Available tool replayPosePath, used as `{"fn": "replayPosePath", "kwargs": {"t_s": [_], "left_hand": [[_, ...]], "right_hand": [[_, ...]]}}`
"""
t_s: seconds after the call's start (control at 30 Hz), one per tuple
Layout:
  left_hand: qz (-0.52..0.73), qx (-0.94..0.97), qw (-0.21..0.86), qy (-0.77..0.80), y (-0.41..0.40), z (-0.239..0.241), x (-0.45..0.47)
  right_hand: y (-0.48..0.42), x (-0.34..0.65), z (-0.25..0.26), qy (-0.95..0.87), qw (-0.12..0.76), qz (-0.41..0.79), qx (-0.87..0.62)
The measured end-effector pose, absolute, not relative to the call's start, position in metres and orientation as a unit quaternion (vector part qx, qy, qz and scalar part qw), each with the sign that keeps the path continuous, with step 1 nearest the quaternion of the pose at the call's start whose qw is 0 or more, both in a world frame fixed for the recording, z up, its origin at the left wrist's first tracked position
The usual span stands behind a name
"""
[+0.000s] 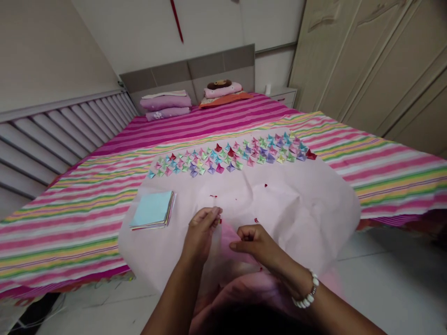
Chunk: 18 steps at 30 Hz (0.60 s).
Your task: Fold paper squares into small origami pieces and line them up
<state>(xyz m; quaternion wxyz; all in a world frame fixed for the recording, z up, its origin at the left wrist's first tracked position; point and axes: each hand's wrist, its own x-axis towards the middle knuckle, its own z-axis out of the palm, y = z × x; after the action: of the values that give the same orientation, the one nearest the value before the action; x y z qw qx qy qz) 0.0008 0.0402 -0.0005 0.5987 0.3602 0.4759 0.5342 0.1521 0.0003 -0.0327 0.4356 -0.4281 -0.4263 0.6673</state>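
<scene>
My left hand [202,230] is closed, thumb and fingertips pinched together above a large pale sheet [195,195]. A tiny red scrap [220,221] shows right by those fingertips; what the pinch holds is too small to make out. To its right, my right hand [254,241] is curled with its thumb pressed toward the fingers, and its grip is hidden. Between the hands lies a pink, thin-looking patch [230,239]; I cannot tell whether either hand grips it. Small folded paper pieces [219,168] in many colours stand in rows along the sheet's far side.
A stack of square coloured papers [153,208] lies at the sheet's left. Several red scraps [256,220] dot the sheet. Beneath it is a bed with a striped cover [87,200]. Folded bedding [166,106] rests by the headboard. A wardrobe [363,60] stands right.
</scene>
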Motion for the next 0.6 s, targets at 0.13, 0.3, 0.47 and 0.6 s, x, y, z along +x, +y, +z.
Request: {"fn": "replayPosePath", "kwargs": {"t_s": [0.13, 0.3, 0.47, 0.6], "left_hand": [[0.513, 0.400, 0.563, 0.510, 0.037, -0.003, -0.009], [0.398, 0.509, 0.600, 0.472, 0.017, -0.025, -0.006], [0.421, 0.445, 0.644, 0.458, 0.009, -0.038, 0.002], [0.416, 0.381, 0.721, 0.403, 0.007, -0.033, 0.004]], "right_hand": [[0.002, 0.155, -0.033, -0.355, 0.490, 0.657, -0.450], [0.004, 0.157, -0.026, -0.314, 0.531, 0.652, -0.441], [0.001, 0.156, -0.018, -0.339, 0.527, 0.665, -0.407], [0.001, 0.159, -0.014, -0.332, 0.543, 0.679, -0.365]]}}
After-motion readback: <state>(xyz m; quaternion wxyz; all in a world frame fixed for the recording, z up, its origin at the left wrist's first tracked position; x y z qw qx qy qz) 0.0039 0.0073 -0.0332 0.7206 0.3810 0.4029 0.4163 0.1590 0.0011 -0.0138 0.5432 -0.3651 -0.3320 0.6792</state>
